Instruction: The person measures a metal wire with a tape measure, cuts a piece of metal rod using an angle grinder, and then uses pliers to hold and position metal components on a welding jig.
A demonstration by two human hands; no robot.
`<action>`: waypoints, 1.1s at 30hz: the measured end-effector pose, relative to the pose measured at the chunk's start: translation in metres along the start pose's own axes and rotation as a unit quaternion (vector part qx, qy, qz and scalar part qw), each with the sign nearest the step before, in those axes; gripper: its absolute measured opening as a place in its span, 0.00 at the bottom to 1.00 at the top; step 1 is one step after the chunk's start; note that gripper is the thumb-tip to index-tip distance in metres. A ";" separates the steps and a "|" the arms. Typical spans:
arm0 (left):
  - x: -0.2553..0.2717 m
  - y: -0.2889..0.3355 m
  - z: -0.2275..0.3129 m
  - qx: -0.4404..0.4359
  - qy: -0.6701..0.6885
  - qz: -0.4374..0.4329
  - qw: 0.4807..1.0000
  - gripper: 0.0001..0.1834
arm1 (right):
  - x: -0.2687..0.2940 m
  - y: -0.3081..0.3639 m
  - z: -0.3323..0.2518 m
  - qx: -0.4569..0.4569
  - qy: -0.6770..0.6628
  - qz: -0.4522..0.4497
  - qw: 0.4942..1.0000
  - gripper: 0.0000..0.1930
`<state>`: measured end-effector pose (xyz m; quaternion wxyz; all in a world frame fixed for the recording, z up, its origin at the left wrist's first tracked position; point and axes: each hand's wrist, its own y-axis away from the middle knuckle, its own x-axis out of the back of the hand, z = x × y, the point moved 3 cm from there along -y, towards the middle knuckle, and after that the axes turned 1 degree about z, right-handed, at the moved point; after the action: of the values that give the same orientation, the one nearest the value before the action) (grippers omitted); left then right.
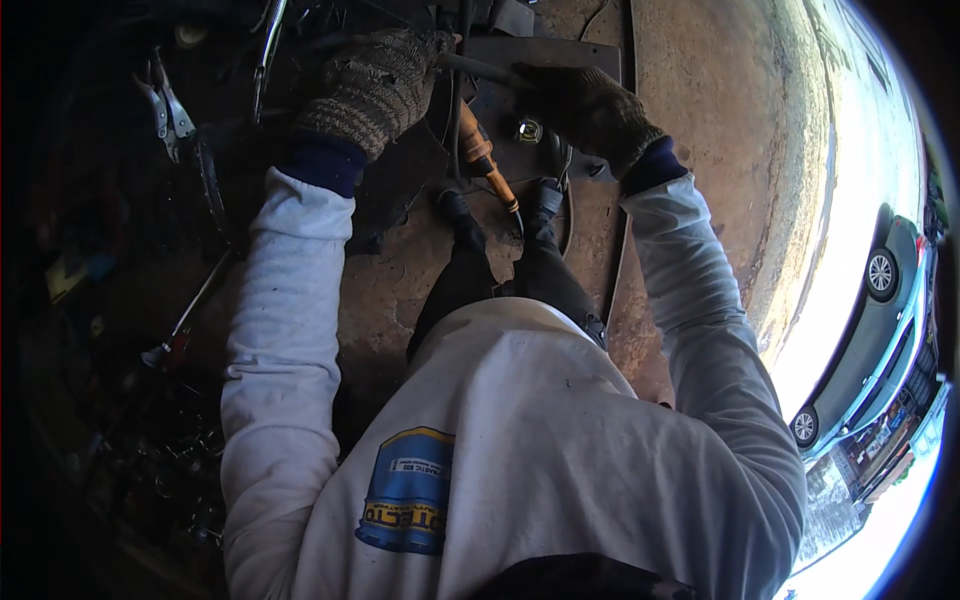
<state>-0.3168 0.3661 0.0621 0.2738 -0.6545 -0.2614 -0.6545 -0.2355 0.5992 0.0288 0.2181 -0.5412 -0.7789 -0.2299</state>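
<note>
- Holding one bar (480, 68) crosswise over the dark panel (600, 62), left of its far right corner, apparently gripped at both ends for steadiness.
- Curling left hand (380, 88) closed around the left end; closing right hand (588, 112) on the other, finger wrap lost in shadow.
- Keeping one orange tool (478, 145) below the bar, probably for easy reach; impossible to tell what supports it.
- Counting two gloved hands, two shoes (455, 207), one tape measure (529, 130) right of the tool, one pair of locking pliers (165, 112) far left.
</note>
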 end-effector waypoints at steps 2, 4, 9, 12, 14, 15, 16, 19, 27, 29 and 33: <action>-0.003 0.001 -0.001 0.002 0.012 0.000 1.000 0.21 | -0.006 0.003 0.000 -0.021 0.007 -0.002 1.000 0.18; -0.006 0.000 0.001 0.006 0.012 0.003 1.000 0.21 | -0.012 0.007 0.005 -0.029 -0.054 0.007 0.998 0.18; -0.013 0.000 -0.002 0.050 -0.016 0.010 0.999 0.19 | -0.002 -0.001 0.000 0.041 0.041 0.002 0.998 0.19; -0.009 0.005 0.009 0.060 -0.039 0.062 0.996 0.17 | 0.003 -0.009 -0.001 0.114 0.181 -0.041 0.976 0.20; -0.004 0.008 0.010 0.053 -0.032 0.049 0.997 0.16 | 0.001 -0.009 -0.002 0.042 0.130 -0.079 0.987 0.21; -0.001 0.008 0.011 0.050 -0.029 0.043 0.997 0.16 | 0.001 -0.011 -0.004 0.006 0.105 -0.099 0.990 0.22; 0.000 0.004 0.014 0.054 -0.031 0.031 0.998 0.16 | 0.002 -0.012 -0.003 0.032 0.086 -0.090 0.992 0.24; 0.002 -0.005 0.019 0.061 -0.016 0.007 0.998 0.16 | -0.001 -0.017 0.014 0.094 -0.038 -0.094 0.990 0.27; 0.008 0.027 0.036 0.168 0.104 0.049 0.979 0.22 | -0.017 -0.020 -0.005 0.178 0.030 -0.043 0.983 0.24; 0.005 0.066 0.058 0.084 0.094 0.087 0.988 0.26 | -0.018 -0.020 -0.003 0.189 0.037 -0.030 0.981 0.24; 0.025 0.128 0.103 0.048 0.059 0.076 0.994 0.28 | -0.022 -0.016 0.000 0.030 -0.095 -0.054 0.994 0.24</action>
<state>-0.1532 0.3464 0.0855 0.3689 -0.6192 -0.2252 -0.6556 -0.2434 0.5781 0.0145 0.1464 -0.5111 -0.8306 -0.1658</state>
